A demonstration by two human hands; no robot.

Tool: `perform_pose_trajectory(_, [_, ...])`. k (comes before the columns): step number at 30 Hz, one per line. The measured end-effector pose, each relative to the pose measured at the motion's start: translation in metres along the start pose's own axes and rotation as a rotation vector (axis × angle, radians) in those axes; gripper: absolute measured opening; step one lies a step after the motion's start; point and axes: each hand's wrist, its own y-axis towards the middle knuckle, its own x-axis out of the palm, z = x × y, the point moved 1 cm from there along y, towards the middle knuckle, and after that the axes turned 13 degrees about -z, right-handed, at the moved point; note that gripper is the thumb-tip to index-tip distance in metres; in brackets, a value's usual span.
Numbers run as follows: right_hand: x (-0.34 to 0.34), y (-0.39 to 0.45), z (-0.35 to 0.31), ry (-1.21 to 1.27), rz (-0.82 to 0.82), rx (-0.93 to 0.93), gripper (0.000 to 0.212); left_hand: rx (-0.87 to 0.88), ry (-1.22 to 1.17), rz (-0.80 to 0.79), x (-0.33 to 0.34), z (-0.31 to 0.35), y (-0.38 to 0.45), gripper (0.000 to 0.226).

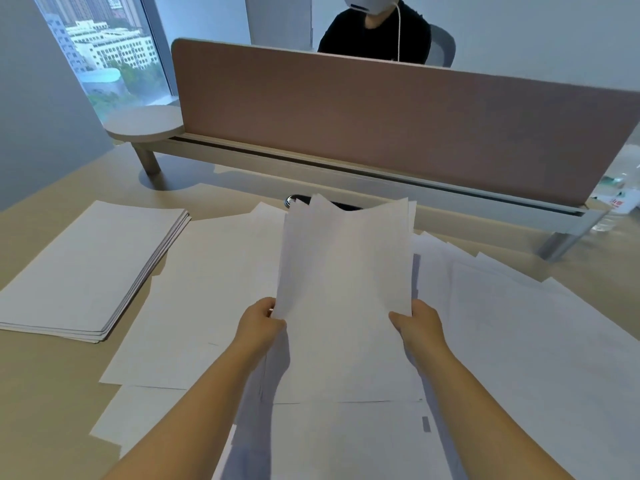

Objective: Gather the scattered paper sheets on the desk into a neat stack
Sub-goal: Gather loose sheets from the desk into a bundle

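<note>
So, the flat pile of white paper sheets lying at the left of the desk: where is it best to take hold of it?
Probably by its two long edges, one hand from each side. The flat pile of white paper sheets lies squared on the beige desk, its right edge stepped and free, so fingers can slide under there.

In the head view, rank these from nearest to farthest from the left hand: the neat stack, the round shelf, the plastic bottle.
From the left hand:
1. Neat stack, on the desk to the left.
2. Round shelf, raised at the far left, by the divider's end.
3. Plastic bottle, at the far right edge, beyond the right hand.
</note>
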Motion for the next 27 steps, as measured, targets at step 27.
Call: perform_pose_trajectory(27, [0.002,-0.081,-0.164,0.036,-0.005,-0.492,0.033,0.514,-0.362,0.188,-0.051,0.139,-0.097,0.038])
